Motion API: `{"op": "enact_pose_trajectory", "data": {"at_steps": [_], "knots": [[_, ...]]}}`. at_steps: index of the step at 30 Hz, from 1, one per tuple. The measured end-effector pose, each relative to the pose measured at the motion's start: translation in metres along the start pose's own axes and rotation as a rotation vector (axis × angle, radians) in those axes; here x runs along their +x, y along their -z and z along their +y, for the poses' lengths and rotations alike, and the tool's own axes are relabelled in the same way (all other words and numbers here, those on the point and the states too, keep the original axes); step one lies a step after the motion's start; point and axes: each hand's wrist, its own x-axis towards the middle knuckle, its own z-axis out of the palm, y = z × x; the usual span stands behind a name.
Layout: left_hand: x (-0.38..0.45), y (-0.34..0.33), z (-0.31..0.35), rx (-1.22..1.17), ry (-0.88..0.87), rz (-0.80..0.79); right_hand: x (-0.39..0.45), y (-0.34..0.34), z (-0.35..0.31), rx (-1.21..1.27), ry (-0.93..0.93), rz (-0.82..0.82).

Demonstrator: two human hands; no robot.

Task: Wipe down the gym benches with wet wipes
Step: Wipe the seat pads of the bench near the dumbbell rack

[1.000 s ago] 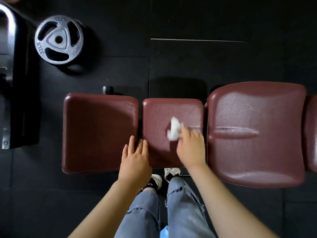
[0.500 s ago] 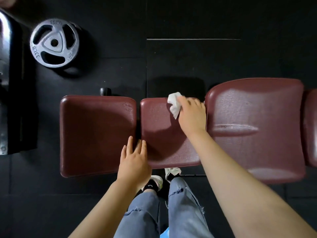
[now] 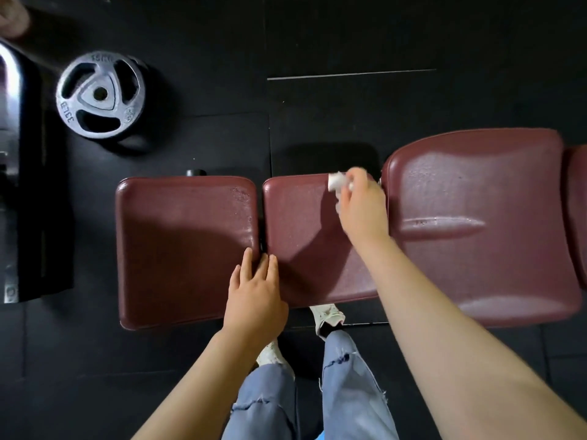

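This is a gym. A padded bench [image 3: 317, 242] upholstered in dark red vinyl runs from left to right across the scene, split into separate cushions. The floor [image 3: 349, 42] is laid with black rubber mats, their seams showing as thin lines. At far left a grey iron weight plate [image 3: 100, 94] with three grip slots lies flat, beside the black and chrome frame of another machine [image 3: 22, 185].

Dim room; glare on bench pads [image 3: 476, 217]; edges bowed.
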Motion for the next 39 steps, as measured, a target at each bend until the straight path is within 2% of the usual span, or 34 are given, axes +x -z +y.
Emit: {"op": "enact_pose_trajectory", "data": {"at_steps": [3,9,11,13,17,20,22,25,29,31,34,39], "knots": [[-0.001,-0.005,-0.004,-0.002,-0.018,0.053,0.006,-0.003,-0.003,-0.099,0.012,0.016],[-0.001,-0.005,-0.003,-0.027,-0.027,0.030,-0.162,-0.003,0.050,-0.057,-0.042,-0.028],[-0.001,-0.005,-0.003,-0.023,-0.036,0.034,-0.178,-0.005,0.051,-0.037,-0.078,-0.037],[-0.002,-0.005,-0.004,-0.017,-0.040,0.031,-0.150,-0.008,0.045,-0.048,-0.059,0.004],[0.000,-0.005,-0.006,-0.004,-0.041,0.040,-0.031,-0.003,0.023,-0.133,0.069,0.044],[-0.001,-0.009,-0.008,0.015,-0.046,0.063,0.024,0.000,0.014,-0.156,0.005,0.049],[-0.002,-0.009,-0.008,0.014,-0.047,0.069,0.015,-0.005,0.019,-0.139,-0.030,0.087],[-0.001,-0.005,-0.007,-0.020,-0.041,0.041,-0.053,-0.009,0.038,-0.059,-0.074,0.120],[-0.001,-0.002,-0.008,-0.052,-0.045,0.023,-0.161,-0.002,0.054,-0.007,-0.157,0.067],[-0.002,-0.002,-0.009,-0.051,-0.050,0.038,-0.182,0.000,0.053,0.030,-0.211,0.042],[-0.002,-0.001,-0.009,-0.041,-0.048,0.028,-0.151,-0.003,0.052,0.079,-0.225,0.064],[-0.003,-0.002,-0.007,-0.030,-0.042,0.036,-0.030,-0.006,0.039,0.132,-0.267,0.105]]}}
